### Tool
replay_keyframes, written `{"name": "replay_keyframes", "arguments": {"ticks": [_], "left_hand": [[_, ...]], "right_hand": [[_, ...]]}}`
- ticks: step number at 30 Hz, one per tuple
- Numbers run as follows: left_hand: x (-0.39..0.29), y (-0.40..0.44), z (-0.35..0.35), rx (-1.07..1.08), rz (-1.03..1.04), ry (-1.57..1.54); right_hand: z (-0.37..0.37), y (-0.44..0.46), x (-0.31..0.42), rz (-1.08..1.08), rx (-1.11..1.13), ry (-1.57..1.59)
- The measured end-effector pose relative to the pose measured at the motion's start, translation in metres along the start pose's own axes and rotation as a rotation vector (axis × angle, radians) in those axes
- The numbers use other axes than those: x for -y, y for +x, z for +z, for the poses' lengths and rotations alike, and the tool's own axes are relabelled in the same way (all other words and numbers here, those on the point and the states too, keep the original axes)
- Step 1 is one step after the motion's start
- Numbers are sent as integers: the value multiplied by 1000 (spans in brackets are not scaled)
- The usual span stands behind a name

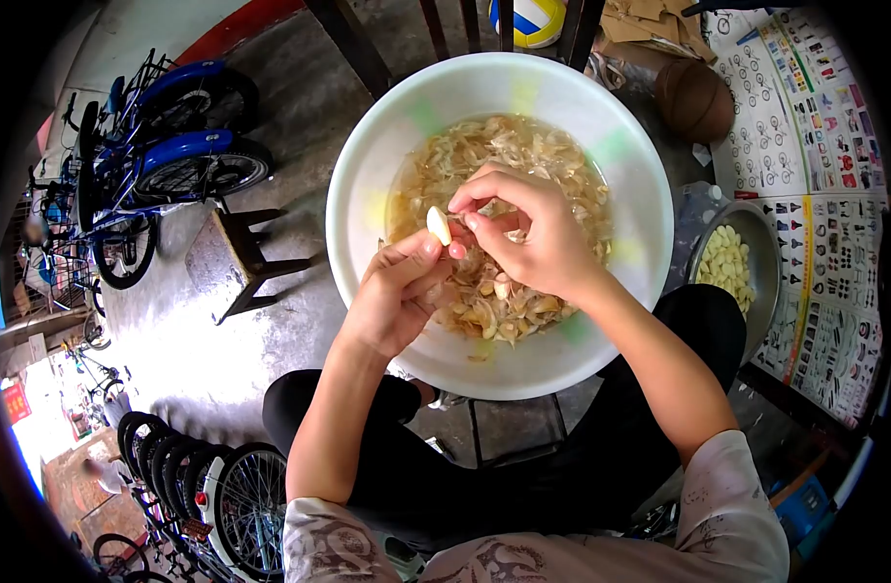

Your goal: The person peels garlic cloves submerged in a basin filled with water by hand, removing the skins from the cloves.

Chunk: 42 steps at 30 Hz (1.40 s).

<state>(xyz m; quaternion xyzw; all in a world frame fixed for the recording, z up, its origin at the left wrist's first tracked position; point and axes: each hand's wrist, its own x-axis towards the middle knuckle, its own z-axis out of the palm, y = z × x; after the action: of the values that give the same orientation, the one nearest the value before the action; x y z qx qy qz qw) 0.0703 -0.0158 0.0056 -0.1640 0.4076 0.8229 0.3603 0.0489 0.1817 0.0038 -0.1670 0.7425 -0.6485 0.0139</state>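
Note:
Between the thumb and fingertips of my left hand (395, 296) is a pale, peeled garlic clove (439, 223), held upright. My right hand (531, 233) is just to its right, with thumb and index finger curled close together in a pinch. Whether a scrap of skin is between those fingertips is too small to tell. Both hands are above a large white plastic basin (358, 165). Inside it, wet brown garlic skins (504, 136) float in water, with some unpeeled cloves (504, 289) among them near the front.
To the right, a metal bowl (768, 257) holds many peeled cloves (724, 262), beside a table covered with printed sheets (834, 272). A wooden stool (227, 257) stands left. Parked bicycles (193, 160) line the left side. Behind the basin are a chair's bars (431, 24) and a volleyball (535, 21).

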Motion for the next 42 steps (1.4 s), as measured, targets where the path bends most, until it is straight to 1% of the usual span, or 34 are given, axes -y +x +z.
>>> {"name": "replay_keyframes", "arguments": {"ticks": [2, 3, 5, 6, 8, 9, 11, 15, 17, 21, 24, 26, 27, 29, 30, 32, 36, 38, 42], "left_hand": [[-5, -1, 3, 31, 12, -5], [-7, -1, 8, 30, 13, -7], [-7, 1, 20, -247, 283, 630], [-5, 3, 21, -247, 280, 628], [-3, 5, 20, -323, 452, 819], [-1, 7, 17, -324, 451, 819], [2, 11, 10, -316, 572, 923], [-4, 10, 18, -312, 507, 973], [-6, 11, 18, -269, 469, 927], [-3, 14, 14, -302, 485, 898], [-3, 13, 17, -251, 537, 829], [-10, 10, 21, -220, 418, 762], [-12, 9, 16, -220, 418, 763], [-16, 7, 3, -5, 94, 394], [-16, 6, 3, -6, 95, 394], [-16, 5, 2, 53, 40, 207], [-13, 5, 0, 41, -19, 102], [-12, 6, -3, 123, -60, -11], [-11, 5, 5, 85, -51, -29]], "right_hand": [[0, 2, -3, 31, -41, 214], [0, 3, -4, 32, -38, 215], [1, 4, -5, 106, -17, 292], [1, 4, -5, 109, -16, 292], [0, 6, -4, 111, -34, 191], [1, 6, -4, 112, -33, 192], [3, 7, -3, 171, -82, 195], [4, 8, -9, 199, -73, 235], [1, 8, -9, 289, -35, 238], [-3, 10, -7, 309, -19, 279], [-3, 9, -4, 272, -28, 253], [-7, 9, -2, 353, 2, 334], [-7, 9, -4, 352, 2, 334], [-8, 8, -7, 255, 17, 278], [-9, 7, -5, 254, 18, 279], [-11, 7, -1, 275, 29, 346], [-13, 6, -3, 260, 45, 362], [-12, 5, -5, 227, 37, 398], [-14, 2, -2, 221, 44, 400]]}}
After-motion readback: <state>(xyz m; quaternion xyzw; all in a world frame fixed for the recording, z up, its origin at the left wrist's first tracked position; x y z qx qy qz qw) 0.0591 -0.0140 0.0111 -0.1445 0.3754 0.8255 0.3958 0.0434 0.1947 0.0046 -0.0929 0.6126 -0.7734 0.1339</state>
